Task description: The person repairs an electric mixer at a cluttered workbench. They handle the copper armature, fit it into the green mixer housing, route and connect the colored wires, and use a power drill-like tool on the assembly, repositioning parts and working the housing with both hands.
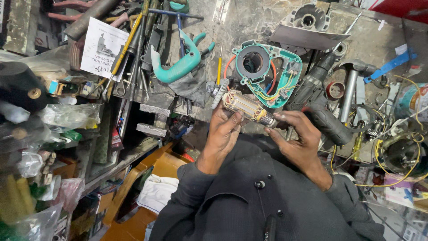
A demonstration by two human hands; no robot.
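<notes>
Hands pinch a copper-wound motor armature [244, 107], left [223, 134] at its body, right [296, 138] at its shaft.

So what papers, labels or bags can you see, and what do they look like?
Paper sheet: upper left among the tools, white, tilted, black print and a small grey picture.
Clear plastic bags: left shelf, crumpled, see-through.
Blue strip: upper right on the bench, long and flat.
No screens or signs.

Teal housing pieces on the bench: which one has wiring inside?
The teal housing half just above the hands, holding a black ring and coloured wires. The other teal piece, the curved handle shell further left, shows no wiring.
</notes>
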